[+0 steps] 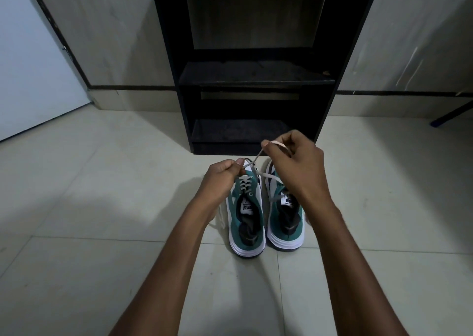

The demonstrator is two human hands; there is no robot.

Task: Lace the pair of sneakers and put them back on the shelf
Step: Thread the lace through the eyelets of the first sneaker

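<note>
Two teal and white sneakers stand side by side on the tiled floor, heels toward me. The left sneaker (247, 215) has grey-white laces through its eyelets. My left hand (222, 179) pinches one lace end just above its toe. My right hand (294, 167) is raised above the right sneaker (285, 223) and grips the other lace end (277, 144), looped over its fingers. The two lace ends cross between my hands. The black shelf unit (256, 80) stands right behind the shoes.
The shelf has two open levels, both dark and bare. A grey wall runs behind it, a white door (33, 62) stands at the left, and a dark blue bar (450, 115) slants down at the far right. Pale floor tiles (102, 207) surround the shoes.
</note>
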